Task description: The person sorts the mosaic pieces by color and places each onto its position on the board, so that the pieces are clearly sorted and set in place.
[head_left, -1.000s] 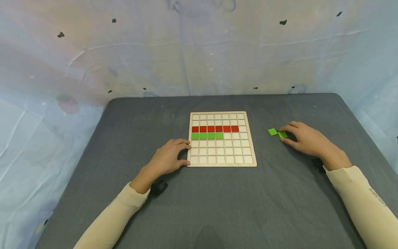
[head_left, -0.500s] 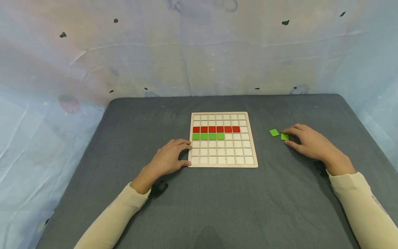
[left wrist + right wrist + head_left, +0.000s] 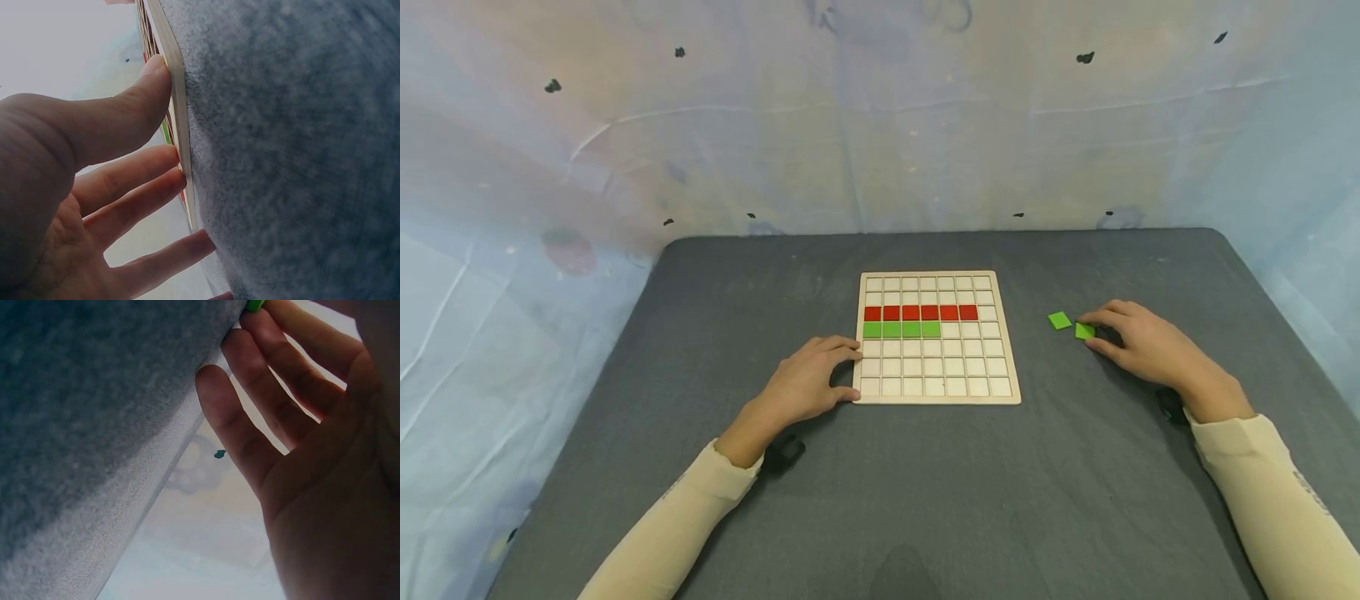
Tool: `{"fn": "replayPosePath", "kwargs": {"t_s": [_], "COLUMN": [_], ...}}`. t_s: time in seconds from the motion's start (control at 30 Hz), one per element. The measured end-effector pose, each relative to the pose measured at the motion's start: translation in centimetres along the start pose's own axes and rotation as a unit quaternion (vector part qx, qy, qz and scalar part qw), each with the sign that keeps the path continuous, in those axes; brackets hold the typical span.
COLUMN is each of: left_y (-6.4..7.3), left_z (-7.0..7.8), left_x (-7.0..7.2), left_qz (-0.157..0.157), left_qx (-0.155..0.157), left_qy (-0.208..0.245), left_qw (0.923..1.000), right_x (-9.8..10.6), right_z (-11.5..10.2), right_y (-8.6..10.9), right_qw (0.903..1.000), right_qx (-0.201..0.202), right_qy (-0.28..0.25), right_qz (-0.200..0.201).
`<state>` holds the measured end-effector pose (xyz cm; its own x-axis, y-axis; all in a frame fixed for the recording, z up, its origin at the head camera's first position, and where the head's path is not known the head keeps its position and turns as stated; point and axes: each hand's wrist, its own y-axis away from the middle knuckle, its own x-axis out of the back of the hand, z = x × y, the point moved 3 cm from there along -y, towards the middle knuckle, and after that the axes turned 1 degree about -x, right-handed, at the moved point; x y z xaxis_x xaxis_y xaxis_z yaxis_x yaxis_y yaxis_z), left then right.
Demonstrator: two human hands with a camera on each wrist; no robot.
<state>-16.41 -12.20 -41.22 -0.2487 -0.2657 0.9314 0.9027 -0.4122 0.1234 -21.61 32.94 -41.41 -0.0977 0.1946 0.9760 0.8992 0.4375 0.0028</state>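
A pale wooden grid board lies flat on the table. Six-odd red squares aside, several red tiles fill part of one row, and several green tiles sit in the row below. My left hand rests at the board's left edge, thumb and fingertips touching its rim, as the left wrist view also shows. Over to the right, my right hand pinches a loose green tile between thumb and forefinger at the table surface. Another green tile lies just left of it. Only a green corner shows in the right wrist view.
A dark grey cloth covers the table. Behind it hangs a pale patterned curtain, which also runs down the left and right sides. A dark wrist device shows beneath the left wrist.
My right hand has shifted slightly right and nearer, and the green tile at its fingertips has turned and moved away from the other loose one. The left hand stays on the board's edge.
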Motion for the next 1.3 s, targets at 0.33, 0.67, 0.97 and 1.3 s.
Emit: {"fn": "replayPosePath", "kwargs": {"t_s": [0.33,0.67,0.97,1.3], "left_y": [-0.18,-0.31,-0.29,-0.14], "left_z": [-0.19,-0.18,-0.25,-0.05], "left_x": [-0.14,-0.02,-0.15,0.05], "left_qz": [0.002,0.003,0.003,0.001], "left_qx": [0.004,0.003,-0.004,-0.012], "left_qy": [0.004,-0.001,0.014,0.026], "left_qw": [1.0,1.0,0.9999,0.9996], "right_x": [0.02,0.1,0.41,0.34], "right_z": [-0.03,0.11,-0.13,-0.36], "right_y": [-0.1,-0.16,-0.02,0.18], "right_qw": [1.0,1.0,0.9997,0.9991], "right_qx": [0.0,-0.006,-0.001,0.001], "right_qy": [0.0,0.004,-0.011,-0.024], "right_qz": [-0.001,0.0,0.023,0.034]}}
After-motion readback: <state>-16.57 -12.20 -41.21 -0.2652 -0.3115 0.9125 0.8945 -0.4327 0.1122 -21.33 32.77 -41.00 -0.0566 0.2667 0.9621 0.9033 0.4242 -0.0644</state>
